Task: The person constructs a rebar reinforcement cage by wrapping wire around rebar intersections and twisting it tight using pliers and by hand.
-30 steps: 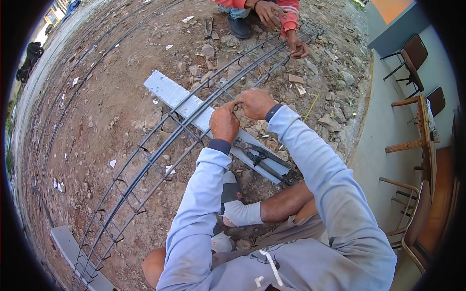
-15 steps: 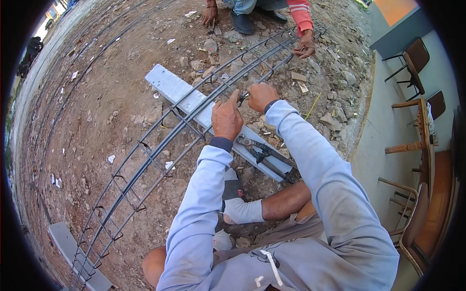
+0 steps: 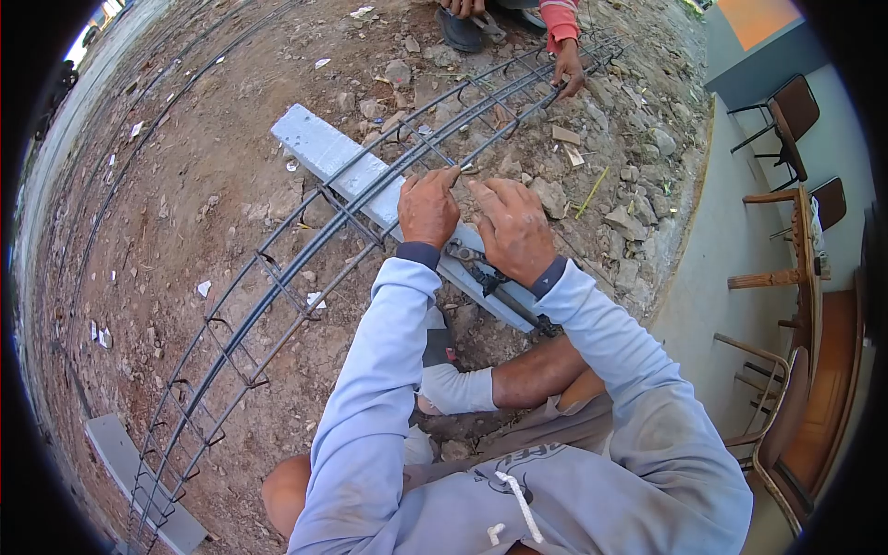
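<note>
A long rebar cage [image 3: 242,335] runs diagonally from lower left to upper right, across a grey-white board [image 3: 326,148]. My left hand [image 3: 428,205] is closed at the near side of the cage, fingers curled around something at a bar, too hidden to name. To its right my right hand [image 3: 514,227] is open, fingers apart and pointing toward the cage, with nothing visible in it. A metal tool with dark handles [image 3: 495,294] lies on the near end of the board, partly covered by my right hand.
A co-worker's hand [image 3: 569,70] touches the cage's far end; that person's shoe [image 3: 460,33] is beside it. A second board [image 3: 139,476] lies under the cage's lower left. Stones [image 3: 632,222], chairs [image 3: 794,111] and a wooden table [image 3: 807,264] stand at right.
My right hand has moved down and away from the left hand, and its fingers have opened. The co-worker's left-side hand has shifted toward the shoe.
</note>
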Demonstrator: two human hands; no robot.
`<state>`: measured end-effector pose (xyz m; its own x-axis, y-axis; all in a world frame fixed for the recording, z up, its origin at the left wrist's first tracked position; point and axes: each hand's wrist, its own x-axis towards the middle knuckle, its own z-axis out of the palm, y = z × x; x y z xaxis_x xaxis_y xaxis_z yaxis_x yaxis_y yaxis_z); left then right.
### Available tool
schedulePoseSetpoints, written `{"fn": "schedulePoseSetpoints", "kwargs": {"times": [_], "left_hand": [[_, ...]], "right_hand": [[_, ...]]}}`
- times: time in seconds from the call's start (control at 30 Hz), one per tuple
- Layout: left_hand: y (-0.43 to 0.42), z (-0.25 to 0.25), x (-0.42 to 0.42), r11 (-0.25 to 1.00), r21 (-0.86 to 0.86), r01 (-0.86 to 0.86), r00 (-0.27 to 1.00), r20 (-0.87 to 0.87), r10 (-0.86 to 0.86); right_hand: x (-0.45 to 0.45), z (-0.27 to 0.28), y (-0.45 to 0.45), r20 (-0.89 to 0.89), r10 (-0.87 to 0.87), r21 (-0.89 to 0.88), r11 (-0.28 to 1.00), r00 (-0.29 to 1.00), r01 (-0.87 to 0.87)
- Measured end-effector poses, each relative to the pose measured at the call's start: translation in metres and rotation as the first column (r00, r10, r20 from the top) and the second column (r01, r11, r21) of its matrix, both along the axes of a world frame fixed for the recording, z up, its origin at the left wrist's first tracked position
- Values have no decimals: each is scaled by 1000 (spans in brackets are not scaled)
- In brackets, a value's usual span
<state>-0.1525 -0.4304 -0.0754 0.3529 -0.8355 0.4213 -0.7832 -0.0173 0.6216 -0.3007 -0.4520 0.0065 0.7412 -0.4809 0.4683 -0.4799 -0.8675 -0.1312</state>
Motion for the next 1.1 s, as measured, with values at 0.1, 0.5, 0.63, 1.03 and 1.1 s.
{"fn": "schedulePoseSetpoints", "kwargs": {"times": [0.1,0.5,0.63,1.03,1.1], "left_hand": [[1,-4,1,1000,6,-9,999,37,9],[6,5,0,994,96,-52,997,-44,56],[6,-3,1,1000,3,2,999,-37,-2],[27,5,-44,996,28,-80,994,78,78],[26,7,-45,991,123,-51,999,4,51]], "right_hand": [[-33,17,54,-300,-40,226,968,953,112],[-78,12,68,-542,-86,599,658,836,456],[-71,49,38,-436,-62,799,433,898,418],[-26,66,-65,-616,-2,464,807,788,365],[-17,60,-70,-733,-32,321,865,679,387]]}}
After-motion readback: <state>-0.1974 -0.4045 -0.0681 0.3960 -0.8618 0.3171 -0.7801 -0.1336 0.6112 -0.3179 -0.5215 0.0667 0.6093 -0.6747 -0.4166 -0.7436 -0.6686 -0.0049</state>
